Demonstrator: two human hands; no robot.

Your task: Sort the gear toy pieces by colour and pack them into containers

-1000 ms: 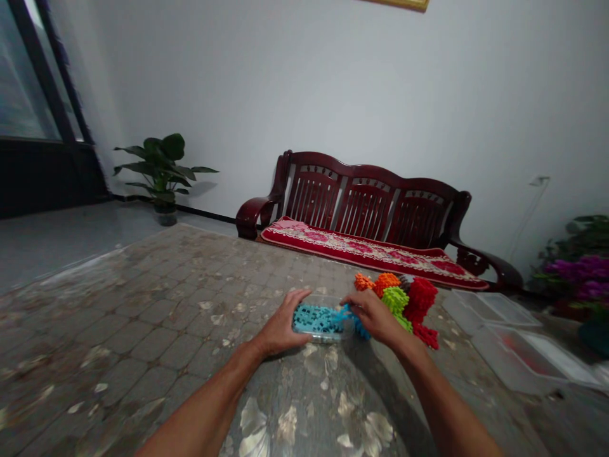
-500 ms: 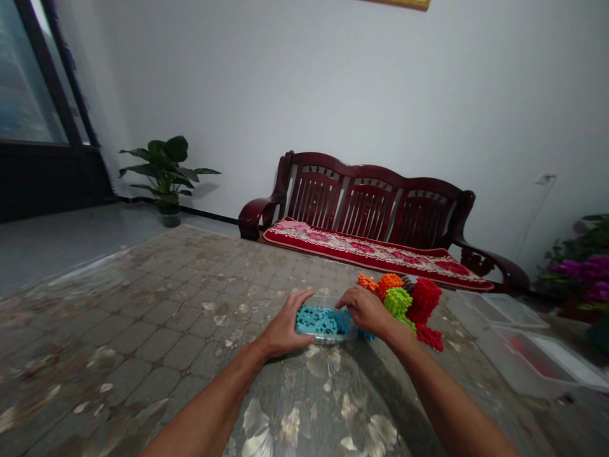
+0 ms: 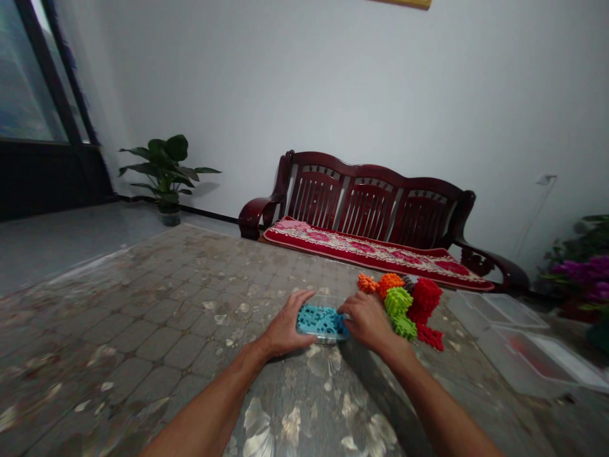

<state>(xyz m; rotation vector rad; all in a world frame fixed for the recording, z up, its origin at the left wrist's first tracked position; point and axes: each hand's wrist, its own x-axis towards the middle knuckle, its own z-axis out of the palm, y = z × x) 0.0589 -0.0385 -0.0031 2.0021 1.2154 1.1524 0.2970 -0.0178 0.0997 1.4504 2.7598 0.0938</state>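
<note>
A clear plastic box [image 3: 323, 339] sits on the cloth in front of me, filled with flat turquoise-blue interlocking plastic pieces [image 3: 320, 319]. My left hand [image 3: 287, 327] wraps round the box's left end, thumb along the near side and fingers at the far side. At the right end is my right hand [image 3: 366, 317], its fingers curled down over the blue pieces there. The fingertips are partly hidden, so what they pinch cannot be made out. Just beyond it are bundled pieces in orange [image 3: 390, 284], lime green [image 3: 398, 303] and red [image 3: 425, 299].
A grey patterned tablecloth [image 3: 176, 304] covers the table. Clear plastic containers [image 3: 528, 362] lie open at the right. Behind the table stands a dark wooden bench [image 3: 366, 197] with a red runner. A potted plant [image 3: 166, 171] stands at back left, purple flowers [image 3: 583, 276] at right.
My right hand has shifted slightly, its fingers curling lower at the box's right end. Blue pieces near its palm have gone from sight. My left hand stays on the box.
</note>
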